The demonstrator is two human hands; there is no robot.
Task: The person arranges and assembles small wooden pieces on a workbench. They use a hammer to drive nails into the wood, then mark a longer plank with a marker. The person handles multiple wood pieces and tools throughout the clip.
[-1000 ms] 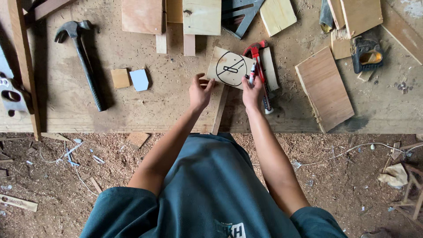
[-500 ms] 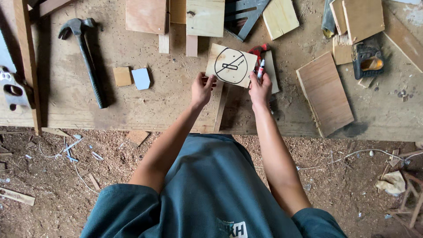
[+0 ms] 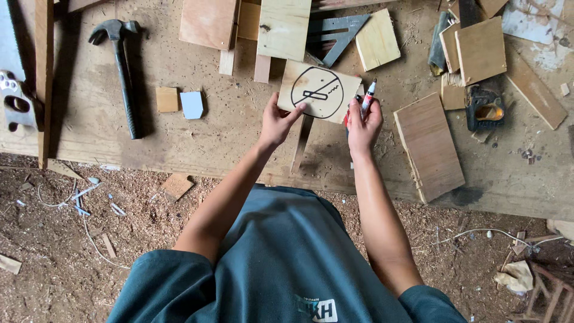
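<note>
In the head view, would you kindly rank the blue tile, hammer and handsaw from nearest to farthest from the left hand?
From the left hand:
1. Blue tile, just to its left.
2. Hammer, farther left.
3. Handsaw, at the bench's left edge.

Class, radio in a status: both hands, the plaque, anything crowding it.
Left hand grips square wooden plaque with drawn circle. Right hand grips plaque and red-and-white marker. Grey metal square lies beyond.

My left hand (image 3: 276, 122) and right hand (image 3: 363, 122) hold a wooden sign (image 3: 320, 91) at frame centre; the right also grips a marker (image 3: 368, 96).
</note>
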